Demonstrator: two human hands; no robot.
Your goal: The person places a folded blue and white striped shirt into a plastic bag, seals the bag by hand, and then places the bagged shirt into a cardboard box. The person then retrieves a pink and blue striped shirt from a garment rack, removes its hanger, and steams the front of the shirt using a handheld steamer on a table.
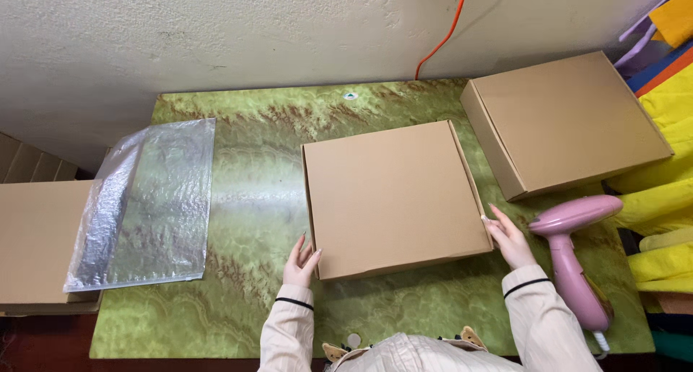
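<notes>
At the middle of the table, toward its near edge: one flat square cardboard box, closed, plain brown, lying level between two hands.

Left hand: fingers extended and loosely spread, not curled round anything; tips rest against the box's near-left corner, along its left side wall. Cream sleeve with a dark cuff band.

Right hand: fingers likewise straight and together, laid flat against the box's right side wall near its near-right corner. Neither hand grips; the box is pressed lightly between them and sits on the table surface.

Just right of the right hand: pink handheld appliance with a rounded head and long handle, lying near the table's near-right corner, a white cord at its lower end. Apart from the hand, not touched.

At the far-right corner: second cardboard box, same colour, slightly larger in view, set at an angle, well apart from the first.

Along the left edge: clear plastic bag, flat, glossy, partly overhanging the table onto a stack of brown cardboard beside it.

Table surface: green and brown marbled pattern. Behind it, a rough pale wall with an orange cable hanging down to the far edge. Yellow fabric piled beyond the right edge.
</notes>
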